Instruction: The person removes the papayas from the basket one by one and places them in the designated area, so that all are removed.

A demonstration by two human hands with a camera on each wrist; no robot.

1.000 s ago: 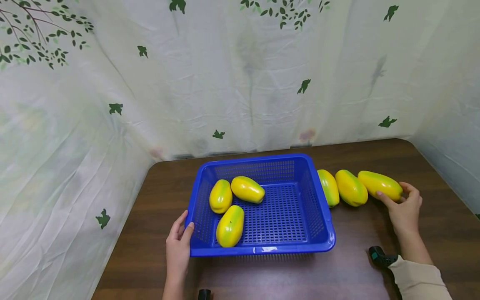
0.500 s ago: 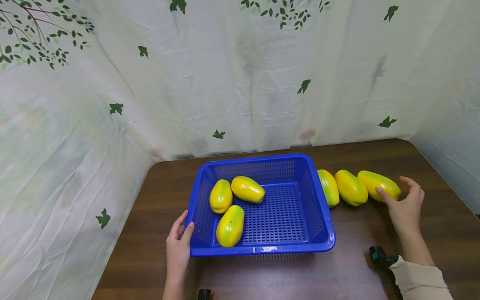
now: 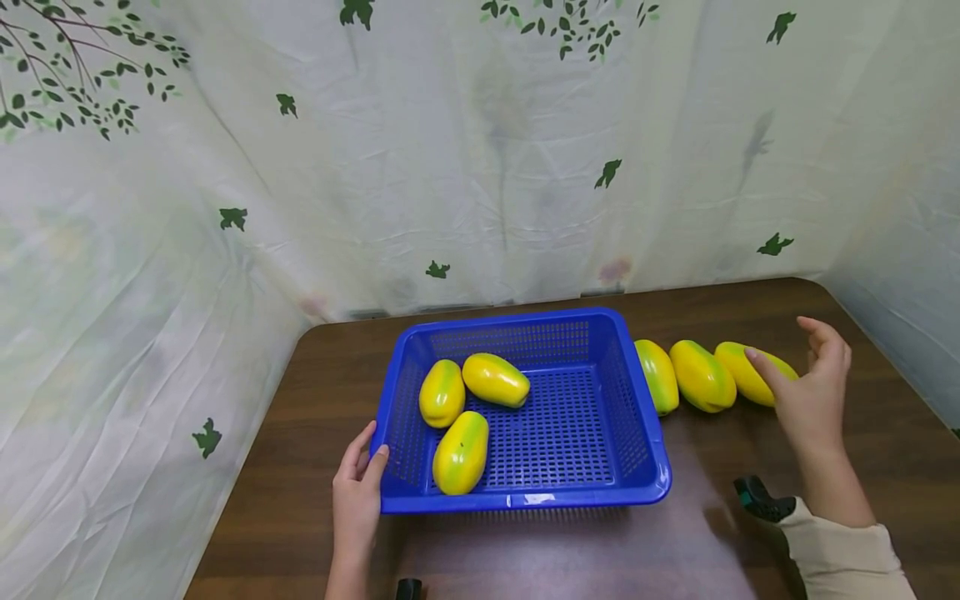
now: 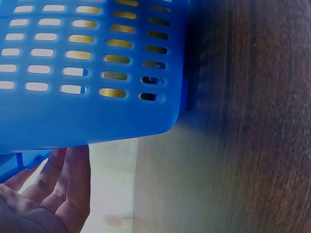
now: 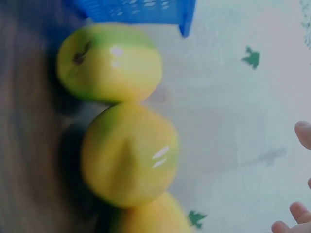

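Observation:
My left hand (image 3: 357,492) grips the left rim of a blue plastic basket (image 3: 525,501), thumb on the rim and fingers on its outer side. The left wrist view shows those fingers (image 4: 75,179) under the rim. Three yellow-green papayas lie in the basket's left half, one of them (image 3: 461,452) nearest the front. Three more stand in a row right of the basket: one (image 3: 657,379) beside its wall, a middle one (image 3: 702,377), and an outer one (image 3: 738,367). My right hand (image 3: 813,396), thumb and fingers spread, hovers just above the outer papaya and holds nothing.
A brown wooden table (image 3: 540,558) carries everything. Behind and beside it hangs a pale curtain (image 3: 510,208) printed with green leaves. A black device (image 3: 761,500) is worn at the right wrist, and part of another black device (image 3: 408,588) shows at the lower edge.
My right hand has let go of the outer papaya and lifted slightly, its fingers spreading. The papaya now lies against its row. My left hand and the basket have stayed put.

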